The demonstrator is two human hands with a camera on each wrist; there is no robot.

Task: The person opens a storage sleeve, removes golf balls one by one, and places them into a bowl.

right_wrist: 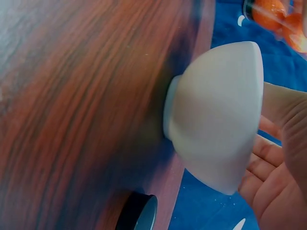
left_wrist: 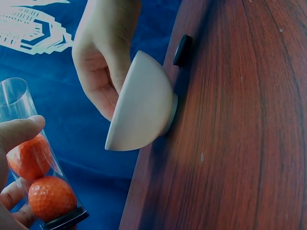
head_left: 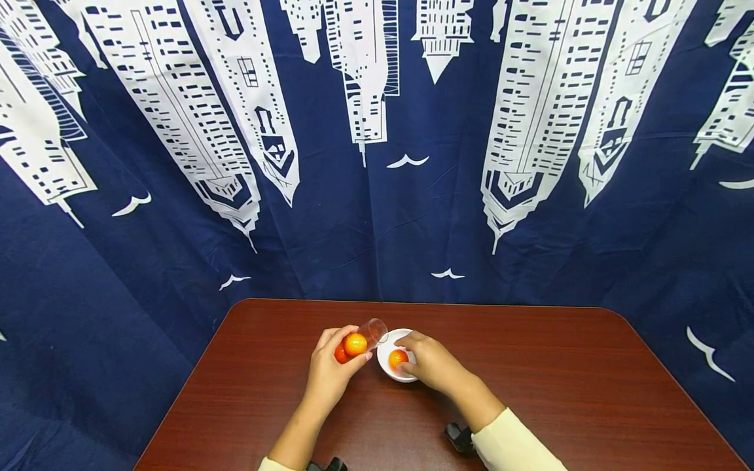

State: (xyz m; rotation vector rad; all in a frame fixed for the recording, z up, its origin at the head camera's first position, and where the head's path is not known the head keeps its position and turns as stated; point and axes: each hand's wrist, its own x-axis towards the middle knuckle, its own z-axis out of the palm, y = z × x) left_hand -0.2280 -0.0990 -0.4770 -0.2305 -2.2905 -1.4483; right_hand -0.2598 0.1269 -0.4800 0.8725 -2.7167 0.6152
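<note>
From the head view, the left hand (head_left: 330, 373) grips a clear plastic tube (head_left: 365, 337) of orange golf balls, tilted just left of the small white ceramic bowl (head_left: 385, 366), which the right hand (head_left: 432, 363) steadies; one orange ball (head_left: 398, 358) lies inside. In the left wrist view, two balls (left_wrist: 41, 184) fill the tube beside the bowl (left_wrist: 141, 108). In the right wrist view, fingers (right_wrist: 266, 172) curl round the bowl's rim on the reddish-brown wooden table (right_wrist: 72, 96).

The left hand (head_left: 330, 373) covers part of the clear tube (head_left: 360, 340), so the second orange ball (head_left: 341, 354) shows only a little in the head view. The right hand (head_left: 432, 363) hides the right rim of the white bowl (head_left: 386, 367). In the right wrist view the tube is cut by the top edge and blurred.
</note>
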